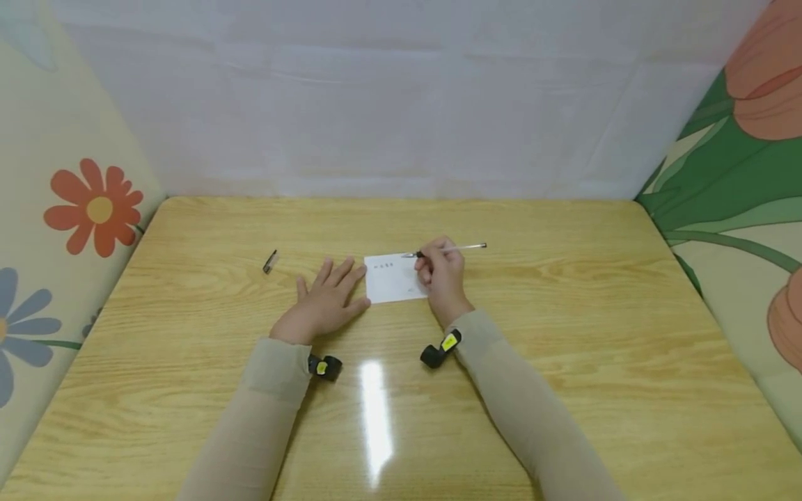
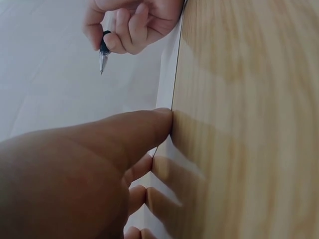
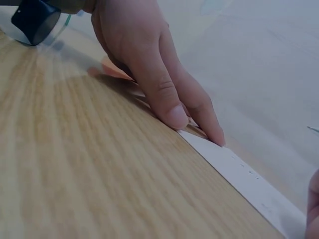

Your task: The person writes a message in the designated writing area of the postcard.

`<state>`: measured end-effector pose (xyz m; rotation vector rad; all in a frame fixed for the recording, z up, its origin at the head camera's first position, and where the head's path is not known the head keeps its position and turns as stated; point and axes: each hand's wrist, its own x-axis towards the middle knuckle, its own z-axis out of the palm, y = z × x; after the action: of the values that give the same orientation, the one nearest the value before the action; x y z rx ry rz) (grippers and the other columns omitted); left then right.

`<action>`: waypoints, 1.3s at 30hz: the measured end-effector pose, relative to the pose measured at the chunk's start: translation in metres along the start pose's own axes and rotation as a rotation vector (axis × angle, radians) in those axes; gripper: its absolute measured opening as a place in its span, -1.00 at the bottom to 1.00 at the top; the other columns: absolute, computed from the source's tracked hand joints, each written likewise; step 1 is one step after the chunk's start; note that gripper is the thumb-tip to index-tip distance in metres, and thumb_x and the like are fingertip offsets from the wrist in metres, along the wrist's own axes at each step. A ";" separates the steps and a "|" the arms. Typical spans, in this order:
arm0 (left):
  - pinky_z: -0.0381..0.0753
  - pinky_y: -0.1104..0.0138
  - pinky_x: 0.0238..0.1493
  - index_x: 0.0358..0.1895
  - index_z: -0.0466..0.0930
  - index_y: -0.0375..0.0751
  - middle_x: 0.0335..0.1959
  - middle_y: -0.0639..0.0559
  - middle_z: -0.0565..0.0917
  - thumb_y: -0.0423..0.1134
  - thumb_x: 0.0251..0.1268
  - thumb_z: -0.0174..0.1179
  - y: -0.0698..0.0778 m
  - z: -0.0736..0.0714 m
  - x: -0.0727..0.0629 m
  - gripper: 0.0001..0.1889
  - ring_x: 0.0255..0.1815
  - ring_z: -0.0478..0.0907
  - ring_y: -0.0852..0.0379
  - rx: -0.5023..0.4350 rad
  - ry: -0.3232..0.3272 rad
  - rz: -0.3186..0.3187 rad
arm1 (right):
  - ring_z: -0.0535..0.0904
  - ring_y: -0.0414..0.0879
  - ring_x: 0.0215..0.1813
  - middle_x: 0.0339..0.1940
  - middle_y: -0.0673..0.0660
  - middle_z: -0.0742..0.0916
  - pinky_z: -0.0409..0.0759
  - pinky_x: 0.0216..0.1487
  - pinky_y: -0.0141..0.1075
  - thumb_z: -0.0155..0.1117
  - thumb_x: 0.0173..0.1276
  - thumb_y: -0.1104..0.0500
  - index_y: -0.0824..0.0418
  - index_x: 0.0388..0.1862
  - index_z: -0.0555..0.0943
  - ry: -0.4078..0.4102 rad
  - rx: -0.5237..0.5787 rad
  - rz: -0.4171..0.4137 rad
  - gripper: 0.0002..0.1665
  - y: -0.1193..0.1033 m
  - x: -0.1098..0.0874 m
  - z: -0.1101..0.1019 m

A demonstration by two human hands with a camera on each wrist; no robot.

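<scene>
A small white sheet of paper (image 1: 391,284) lies on the wooden table, with short dark marks near its upper left and lower right. My left hand (image 1: 327,300) rests flat with spread fingers, its thumb and a fingertip at the paper's left edge. My right hand (image 1: 445,275) pinches a clear pen (image 1: 460,247) with a black grip over the paper's right side. In the left wrist view the pen's tip (image 2: 102,69) points down, clear of the paper. The right wrist view shows the left thumb (image 3: 175,117) at the paper's corner.
A pen cap (image 1: 270,261), black and clear, lies on the table (image 1: 564,348) left of the left hand. Black wrist cameras (image 1: 326,367) sit on both sleeves. A white cloth (image 1: 376,104) hangs behind the table, with flower-patterned panels (image 1: 94,209) at the sides.
</scene>
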<state>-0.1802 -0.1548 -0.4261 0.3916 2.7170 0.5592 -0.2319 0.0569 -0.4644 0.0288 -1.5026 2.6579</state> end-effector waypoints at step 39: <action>0.36 -0.24 0.34 0.45 0.36 -0.36 0.38 -0.40 0.45 -0.11 0.62 -0.02 -0.012 -0.027 -0.006 -0.49 0.38 0.38 -0.39 -0.010 0.271 0.003 | 0.27 -0.31 -0.76 -0.71 0.00 0.56 0.19 -0.76 -0.49 0.05 0.42 0.40 0.19 -0.46 0.43 -0.101 -0.117 0.067 -0.76 -0.003 -0.011 -0.009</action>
<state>-0.1877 -0.1759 -0.4065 0.3387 2.9705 0.6708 -0.2210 0.0652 -0.4668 0.1082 -1.7169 2.6511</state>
